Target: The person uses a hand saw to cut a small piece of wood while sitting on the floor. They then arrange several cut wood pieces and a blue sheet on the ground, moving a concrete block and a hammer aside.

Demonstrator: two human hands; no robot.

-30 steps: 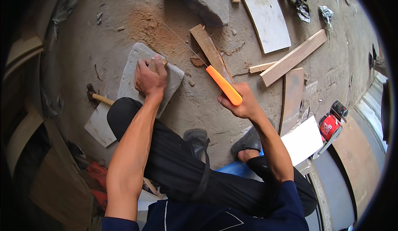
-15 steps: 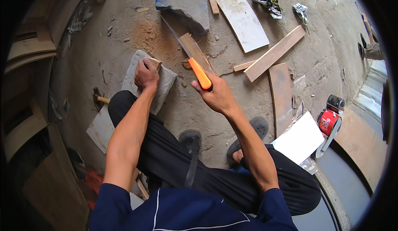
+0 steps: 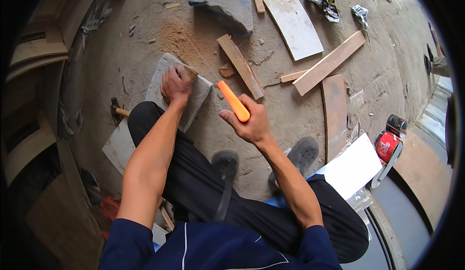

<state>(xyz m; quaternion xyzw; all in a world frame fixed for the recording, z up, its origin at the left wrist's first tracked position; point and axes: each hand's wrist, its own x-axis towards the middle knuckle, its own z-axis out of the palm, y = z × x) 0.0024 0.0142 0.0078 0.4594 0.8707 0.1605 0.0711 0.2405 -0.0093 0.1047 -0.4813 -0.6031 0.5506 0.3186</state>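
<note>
My left hand (image 3: pixel 176 85) is closed over a small piece of wood (image 3: pixel 192 73), pressing it on a pale grey stone block (image 3: pixel 199 99). Only one end of that wood shows past the fingers. In my right hand (image 3: pixel 253 123) is a handsaw (image 3: pixel 230 96), gripped by its orange handle. Its blade is barely visible, just a faint thin line pointing up and left past the block. Sawdust (image 3: pixel 177 40) covers the ground beyond the stone. A loose wooden offcut (image 3: pixel 240 66) lies to the right of the saw.
A blue-stained stone slab (image 3: pixel 225 6) lies at the far side. To the right are a white board (image 3: pixel 293 25), a plank (image 3: pixel 329 62), a brown board (image 3: pixel 334 115) and a red can (image 3: pixel 387 145). A hammer (image 3: pixel 118 111) rests at left beside wooden frames (image 3: pixel 38 52).
My right hand has drawn the saw back toward me, and the blade has left the offcut's edge in view. The left hand stays on the wood. The whole view has shifted slightly.
</note>
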